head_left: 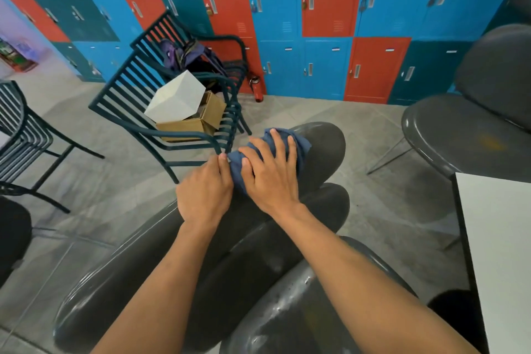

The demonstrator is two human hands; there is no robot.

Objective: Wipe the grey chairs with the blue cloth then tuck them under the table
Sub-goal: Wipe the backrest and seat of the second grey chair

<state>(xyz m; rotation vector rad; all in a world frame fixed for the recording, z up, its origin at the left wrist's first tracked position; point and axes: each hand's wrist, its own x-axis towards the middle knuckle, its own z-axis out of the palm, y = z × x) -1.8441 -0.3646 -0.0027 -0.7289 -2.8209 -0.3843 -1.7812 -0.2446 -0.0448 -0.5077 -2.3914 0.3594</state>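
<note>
We find the blue cloth (290,149) bunched on the top edge of the nearest grey chair (321,149). Our right hand (271,174) lies flat over it, fingers spread and pressing down. Our left hand (205,192) sits just beside, fingers curled, pinching the cloth's near corner. A second grey chair (471,123) stands to the right, well apart, beside the white tabletop (500,238). Behind the cloth, dark slatted chairs (138,100) carry a cardboard box (198,121) and a white box (175,98), before coloured lockers (330,8).
</note>
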